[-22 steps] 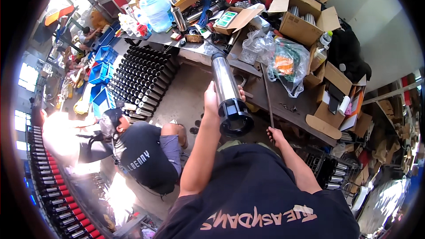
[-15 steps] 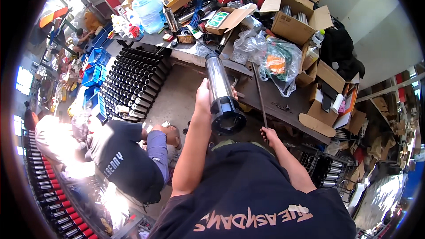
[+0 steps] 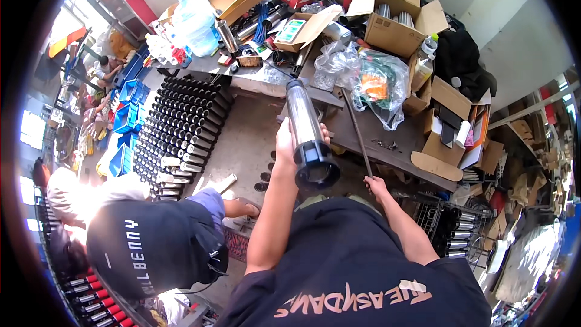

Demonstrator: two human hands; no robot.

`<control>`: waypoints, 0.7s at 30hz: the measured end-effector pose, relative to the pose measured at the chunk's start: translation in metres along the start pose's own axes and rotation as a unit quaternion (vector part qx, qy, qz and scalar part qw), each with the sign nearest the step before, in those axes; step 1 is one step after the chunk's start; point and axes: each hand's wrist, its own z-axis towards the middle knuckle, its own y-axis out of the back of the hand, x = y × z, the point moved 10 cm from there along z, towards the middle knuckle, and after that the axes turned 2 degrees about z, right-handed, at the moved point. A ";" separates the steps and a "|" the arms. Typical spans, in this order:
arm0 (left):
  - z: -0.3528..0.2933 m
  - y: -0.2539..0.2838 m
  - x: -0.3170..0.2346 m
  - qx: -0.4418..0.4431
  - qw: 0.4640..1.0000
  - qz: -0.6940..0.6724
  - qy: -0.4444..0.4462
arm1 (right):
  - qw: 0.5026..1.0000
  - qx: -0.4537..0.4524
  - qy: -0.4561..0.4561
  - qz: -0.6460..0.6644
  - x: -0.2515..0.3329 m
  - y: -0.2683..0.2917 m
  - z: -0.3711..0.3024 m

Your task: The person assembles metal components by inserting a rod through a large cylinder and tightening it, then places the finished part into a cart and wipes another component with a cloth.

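Note:
My left hand (image 3: 285,143) is wrapped round a clear cylinder (image 3: 303,115) with a narrow black top and a wide, open black collar at its lower end. The cylinder is held tilted in front of my body, its narrow end pointing away toward the bench. My right hand (image 3: 376,186) is closed on the near end of a long, thin dark rod (image 3: 357,127). The rod slants away over the bench, its far end beside a clear plastic bag (image 3: 382,85). Most of the fingers behind the cylinder are hidden.
A cluttered bench (image 3: 393,156) carries cardboard boxes (image 3: 393,31) and a large water bottle (image 3: 195,27). Rows of black tubes (image 3: 181,115) stand on the floor at left, beside blue bins (image 3: 128,115). A co-worker in a black cap (image 3: 154,245) sits close by at left.
The cylinder in my left hand has shifted slightly right and down in the picture. Both hands keep their holds. The co-worker's cap has moved left and lower.

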 end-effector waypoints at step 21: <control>-0.032 -0.044 0.014 0.016 0.943 0.300 -0.144 | 0.993 0.028 0.028 0.109 0.012 -0.038 0.034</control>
